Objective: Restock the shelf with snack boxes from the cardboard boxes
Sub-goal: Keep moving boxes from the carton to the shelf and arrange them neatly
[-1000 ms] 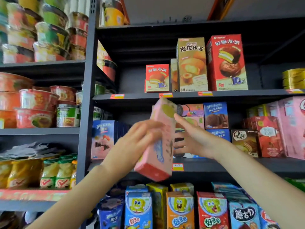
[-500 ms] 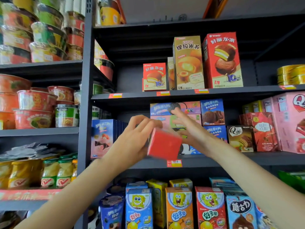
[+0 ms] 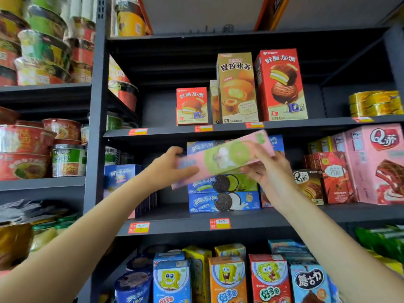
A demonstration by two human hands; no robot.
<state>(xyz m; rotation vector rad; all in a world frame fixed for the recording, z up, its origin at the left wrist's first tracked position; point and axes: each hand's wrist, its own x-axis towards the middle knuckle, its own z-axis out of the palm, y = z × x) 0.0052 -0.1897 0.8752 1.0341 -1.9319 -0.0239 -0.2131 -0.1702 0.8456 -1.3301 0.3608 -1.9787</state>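
A long pink snack box (image 3: pixel 227 156) with a green cookie picture lies almost flat, tilted up to the right, in front of the middle shelf (image 3: pixel 251 221). My left hand (image 3: pixel 168 169) grips its left end. My right hand (image 3: pixel 269 171) holds its right end from below, fingers curled round it. Right behind and below the box is a stack of blue cookie boxes (image 3: pixel 223 200); one more blue box shows just above the pink one. No cardboard box is in view.
Red and tan pie boxes (image 3: pixel 238 88) stand on the shelf above. Pink and red boxes (image 3: pixel 376 165) fill the middle shelf's right side, upright blue boxes (image 3: pixel 122 178) its left. Cartoon snack boxes (image 3: pixel 225 278) line the bottom shelf. Noodle bowls (image 3: pixel 26 147) fill the left rack.
The pink box has turned from end-on to lying nearly flat with its long face toward me, and has risen to the top of the blue stack. Both hands have spread to its ends.
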